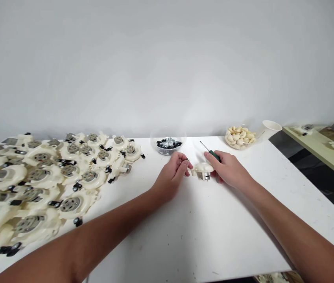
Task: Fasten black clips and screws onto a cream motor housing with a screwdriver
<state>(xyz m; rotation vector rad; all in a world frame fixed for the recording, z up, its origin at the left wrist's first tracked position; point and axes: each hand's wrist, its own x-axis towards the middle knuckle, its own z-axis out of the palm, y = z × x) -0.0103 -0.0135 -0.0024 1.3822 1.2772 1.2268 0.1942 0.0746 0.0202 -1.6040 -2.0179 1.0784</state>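
Near the middle of the white table, a cream plastic housing with a metal motor (204, 169) rests between my hands. My right hand (228, 168) is closed around the green handle of a screwdriver (214, 155), its shaft pointing up and left, and the fingers also touch the housing's right side. Just left of the housing, my left hand (175, 173) pinches a small dark piece (187, 160) between thumb and fingertips. A clear bowl (168, 149) of black parts and shiny screws sits behind my left hand.
Many similar motor housings (71, 204) with black pieces cover the table's left side. At the back right stand a clear bowl of cream curved pieces (240, 137) and a white cup (268, 130). Beyond the table's right edge, another surface (323, 151) holds more housings.
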